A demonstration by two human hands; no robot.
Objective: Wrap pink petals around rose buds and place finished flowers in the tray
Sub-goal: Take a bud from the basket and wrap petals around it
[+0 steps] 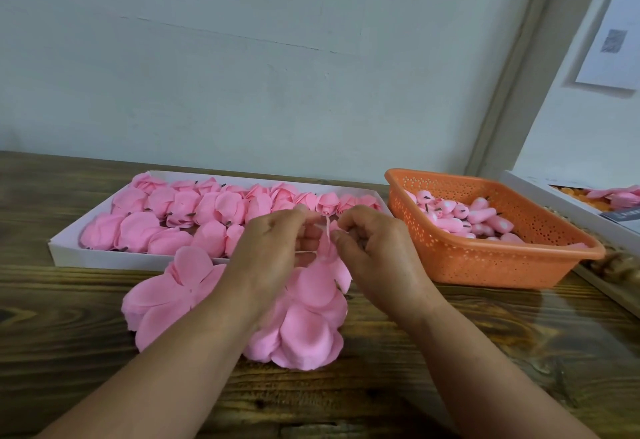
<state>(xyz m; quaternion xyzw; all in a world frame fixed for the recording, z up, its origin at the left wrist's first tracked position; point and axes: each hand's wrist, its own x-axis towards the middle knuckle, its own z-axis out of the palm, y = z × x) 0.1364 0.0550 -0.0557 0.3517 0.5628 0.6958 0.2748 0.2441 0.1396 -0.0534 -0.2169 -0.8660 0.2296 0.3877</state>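
While both hands met over the near edge of the white tray (65,253), the left hand (273,248) and the right hand (374,248) each had their fingers curled, pinching a small pink rose bud (327,204) between them. The bud stood upright above the fingertips on a thin pale stem, and a fine pale thread ran sideways from the left fingers toward that stem. A pink petal piece (323,248) hung between the two hands just under the bud, its lower edge reaching down to the loose petals below.

The tray lay on the wooden counter (485,352) against the wall, filled with rows of finished pink flowers (180,210), several showing short dark stems. In front of it, on the counter and partly under the forearms, lay flat pink petal cutouts (166,296), one spread to the left and a pile (304,331) beneath the wrists. To the right of the tray sat an orange perforated basket (485,262) holding unwrapped pink buds (464,216). Farther right, at the frame edge, another white box (540,192) held more pink and some orange pieces.
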